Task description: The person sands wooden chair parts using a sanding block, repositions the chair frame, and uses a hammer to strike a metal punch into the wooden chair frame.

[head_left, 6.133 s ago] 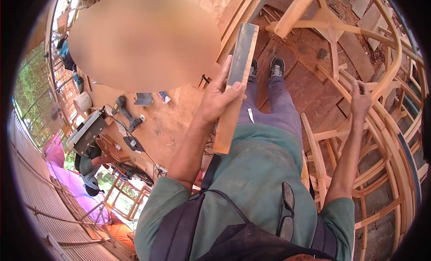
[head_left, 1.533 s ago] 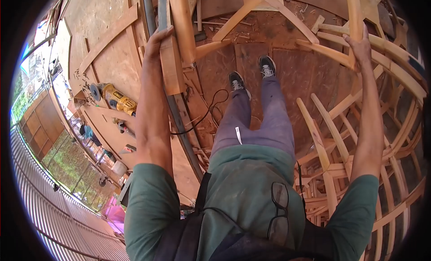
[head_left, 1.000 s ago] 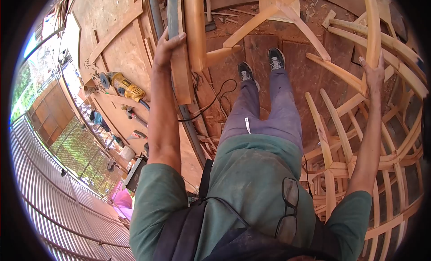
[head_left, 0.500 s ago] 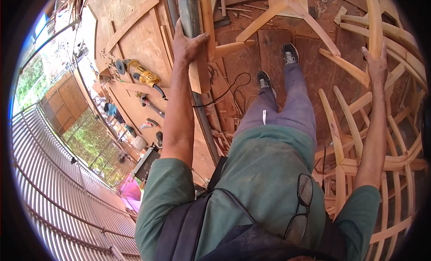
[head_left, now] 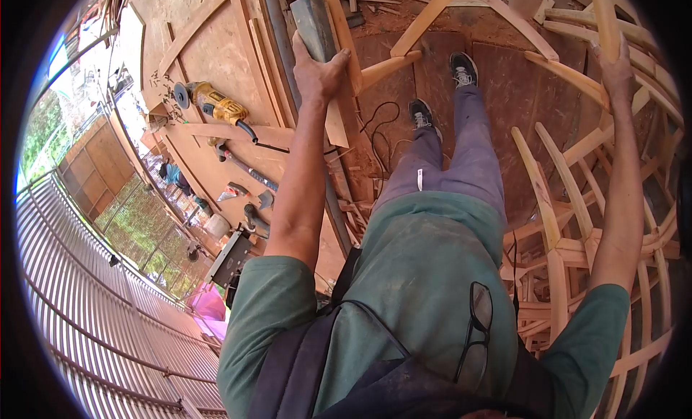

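Block more aslant in left hand

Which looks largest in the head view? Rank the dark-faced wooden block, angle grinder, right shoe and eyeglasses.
1. Dark-faced wooden block, though the left hand partly covers it
2. Angle grinder and eyeglasses: unsure, since the eyeglasses hang nearer the camera
3. Right shoe

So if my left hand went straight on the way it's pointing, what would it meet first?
The dark-faced wooden block in your left hand lies first in line; beyond it, probably a leg of the wooden chair frame, though depth is unclear.
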### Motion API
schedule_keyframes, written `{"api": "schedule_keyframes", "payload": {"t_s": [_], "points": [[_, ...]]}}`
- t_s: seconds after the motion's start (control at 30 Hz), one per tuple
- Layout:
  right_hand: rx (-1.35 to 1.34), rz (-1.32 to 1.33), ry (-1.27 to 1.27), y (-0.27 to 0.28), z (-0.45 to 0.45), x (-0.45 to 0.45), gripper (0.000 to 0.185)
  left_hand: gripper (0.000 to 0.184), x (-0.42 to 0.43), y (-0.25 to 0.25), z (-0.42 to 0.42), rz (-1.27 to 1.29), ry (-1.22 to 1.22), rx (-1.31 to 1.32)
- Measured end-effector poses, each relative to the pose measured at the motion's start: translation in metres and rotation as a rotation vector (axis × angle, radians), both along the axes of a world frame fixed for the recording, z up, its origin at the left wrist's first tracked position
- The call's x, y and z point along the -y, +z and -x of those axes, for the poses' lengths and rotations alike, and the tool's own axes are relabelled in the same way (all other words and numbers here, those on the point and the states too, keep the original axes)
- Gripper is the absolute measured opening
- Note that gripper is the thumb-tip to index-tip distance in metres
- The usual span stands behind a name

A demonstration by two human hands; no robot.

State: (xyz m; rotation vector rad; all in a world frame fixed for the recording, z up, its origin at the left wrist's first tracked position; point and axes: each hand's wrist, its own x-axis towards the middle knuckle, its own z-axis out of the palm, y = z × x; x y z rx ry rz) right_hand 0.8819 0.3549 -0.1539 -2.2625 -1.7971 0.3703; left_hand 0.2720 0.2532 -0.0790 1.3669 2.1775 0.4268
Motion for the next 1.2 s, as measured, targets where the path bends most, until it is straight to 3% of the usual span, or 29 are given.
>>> {"api": "schedule_keyframes", "payload": {"t_s": [0.13,0.23,0.37,0.5,0.6,0.67,0.77,0.83,0.87,0.9,1.0,1.1,1.17,1.2], "points": [[0.024,0.023,-0.055,0.005,0.014,0.007,0.081,0.115,-0.002,0.010,-0.017,0.071,0.005,-0.257],[0.074,0.076,-0.079,0.026,0.032,0.013,0.082,0.110,0.006,0.005,-0.020,-0.014,-0.134,-0.352],[0.109,-0.028,0.029,0.019,0.027,0.014,0.084,0.096,0.040,0.010,-0.032,0.048,-0.147,-0.358],[0.027,-0.197,0.251,0.007,0.011,0.017,0.082,0.096,0.081,0.017,-0.045,0.016,-0.163,-0.355],[0.030,-0.148,0.199,0.003,0.013,0.017,0.078,0.094,0.097,0.021,-0.047,-0.036,-0.179,-0.302],[0.150,-0.036,0.153,0.012,0.018,0.017,0.093,0.092,0.100,0.021,-0.046,-0.085,-0.178,-0.235],[0.327,0.135,0.118,0.027,0.032,0.005,0.117,0.093,0.103,0.036,-0.043,-0.101,0.084,-0.067],[0.395,0.142,0.081,-0.043,-0.015,-0.015,0.121,0.092,0.109,0.038,-0.029,-0.133,0.246,0.066],[0.432,0.143,0.063,-0.065,-0.032,-0.022,0.123,0.091,0.110,0.038,-0.023,-0.128,0.181,0.018],[0.481,0.122,0.112,0.001,0.012,-0.007,0.124,0.090,0.110,0.038,-0.017,-0.125,0.114,-0.030],[0.350,0.085,0.106,-0.053,-0.033,-0.023,0.125,0.088,0.114,0.037,-0.021,-0.109,-0.164,-0.263],[0.421,0.052,0.128,-0.056,-0.032,-0.029,0.125,0.087,0.123,0.020,-0.036,-0.098,-0.350,-0.416],[0.405,0.043,0.135,-0.059,-0.031,-0.025,0.123,0.086,0.133,0.012,-0.029,-0.045,-0.334,-0.424],[0.388,0.040,0.137,-0.018,-0.001,-0.012,0.121,0.085,0.132,0.012,-0.029,-0.019,-0.333,-0.426]]}}
